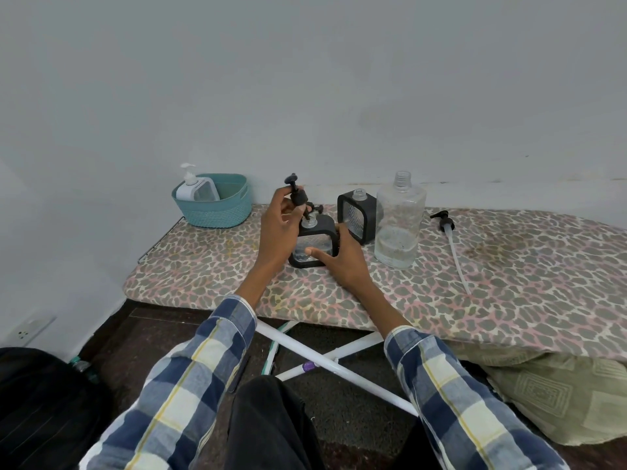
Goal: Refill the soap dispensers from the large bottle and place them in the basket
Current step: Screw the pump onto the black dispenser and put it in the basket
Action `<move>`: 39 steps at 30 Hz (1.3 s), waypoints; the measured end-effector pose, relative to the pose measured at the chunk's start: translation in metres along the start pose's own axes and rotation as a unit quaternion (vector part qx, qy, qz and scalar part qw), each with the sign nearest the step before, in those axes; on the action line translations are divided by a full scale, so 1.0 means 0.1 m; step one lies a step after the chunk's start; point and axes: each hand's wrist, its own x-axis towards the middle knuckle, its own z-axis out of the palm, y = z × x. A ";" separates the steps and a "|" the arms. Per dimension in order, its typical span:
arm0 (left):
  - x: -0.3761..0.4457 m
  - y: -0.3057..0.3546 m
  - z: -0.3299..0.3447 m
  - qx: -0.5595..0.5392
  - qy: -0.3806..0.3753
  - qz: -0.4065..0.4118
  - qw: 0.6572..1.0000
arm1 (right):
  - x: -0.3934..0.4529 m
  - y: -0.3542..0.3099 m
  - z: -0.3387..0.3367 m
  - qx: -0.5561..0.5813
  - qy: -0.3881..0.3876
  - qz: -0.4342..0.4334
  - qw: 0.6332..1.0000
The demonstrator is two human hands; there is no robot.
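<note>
— Black frame, clear panel: which dispenser (314,244) is in hand?
— The near one. It stands upright on the leopard-print board (475,283), long axis vertical, open neck pointing up. The right hand (342,262) grips its right side, thumb laid across the front panel, other fingers (341,228) curled behind the frame.
— And the left hand (276,228)?
— Raised just above and left of the neck, fingers pinching a black pump (298,196) by its collar. The pump leans, head up and to the left, lower end pointing down towards the neck. Whether its tip is inside the neck, I cannot tell.
— The others?
— A second black dispenser (359,217) stands upright just behind and to the right, neck open, no pump on it. Touching or nearly touching its right side is the large bottle (400,222), clear, upright, uncapped, liquid in its lower part. Another small black pump (317,208) lies behind the held dispenser.
— The bottle's pump?
— A long pump (448,232) lies flat on the board to the right, black head towards the wall, tube running towards the person.
— The basket?
— Teal basket (217,205) at the board's far left corner, a white dispenser (196,189) leaning inside it, spout pointing left.
— Any labels?
— No writing can be read.
</note>
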 end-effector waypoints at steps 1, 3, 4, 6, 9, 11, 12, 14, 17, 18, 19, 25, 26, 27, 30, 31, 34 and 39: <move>-0.03 0.00 0.02 -0.001 -0.010 0.005 1.000 | 0.00 0.00 0.00 0.000 0.001 -0.002 1.000; -0.07 0.00 0.05 0.007 -0.027 0.020 0.999 | 0.00 0.00 0.00 -0.001 0.002 -0.004 1.000; -0.07 0.00 0.05 0.019 -0.035 0.031 0.999 | 0.01 0.00 -0.01 -0.003 0.003 -0.006 1.000; -0.08 0.01 0.04 0.044 -0.052 0.045 0.997 | 0.00 0.01 0.00 -0.005 0.005 -0.010 1.000; -0.11 0.00 0.04 0.058 -0.065 0.038 0.995 | 0.00 0.01 -0.01 -0.005 0.004 -0.013 1.000; -0.15 -0.01 0.04 0.063 -0.067 0.041 0.995 | 0.00 0.01 -0.01 -0.004 0.004 -0.016 1.000; -0.17 -0.02 0.04 0.063 -0.068 0.043 0.995 | 0.00 0.01 0.00 -0.002 0.004 -0.017 1.000; -0.20 -0.03 0.05 0.061 -0.067 0.045 0.995 | 0.00 0.01 0.00 -0.001 0.005 -0.019 1.000; -0.23 -0.02 0.07 0.050 -0.061 0.045 0.996 | 0.00 0.02 0.00 -0.005 0.005 -0.024 1.000; -0.23 -0.01 0.09 0.046 -0.055 0.044 0.996 | 0.00 0.02 0.00 -0.007 0.004 -0.026 1.000; -0.23 0.00 0.11 0.044 -0.045 0.039 0.997 | 0.00 0.03 0.00 -0.008 0.004 -0.027 1.000; -0.19 -0.03 0.16 0.025 -0.005 0.007 1.000 | 0.01 0.04 0.01 -0.003 0.007 -0.024 1.000; -0.18 -0.03 0.15 0.021 -0.008 0.006 1.000 | 0.02 0.04 0.02 -0.002 0.007 -0.022 1.000; -0.18 -0.03 0.14 0.017 -0.012 0.004 1.000 | 0.02 0.05 0.02 -0.002 0.008 -0.021 1.000; -0.16 -0.04 0.11 0.018 -0.029 -0.008 0.999 | 0.02 0.04 0.02 -0.001 0.008 -0.019 1.000; -0.15 -0.04 0.09 0.016 -0.035 -0.017 0.999 | 0.01 0.04 0.02 0.000 0.007 -0.019 1.000; -0.15 -0.06 0.06 -0.019 -0.054 -0.034 0.998 | 0.01 0.03 0.02 0.000 0.008 -0.017 1.000; -0.13 -0.08 0.03 -0.061 -0.064 -0.058 0.994 | 0.02 0.02 0.02 -0.009 0.009 -0.007 1.000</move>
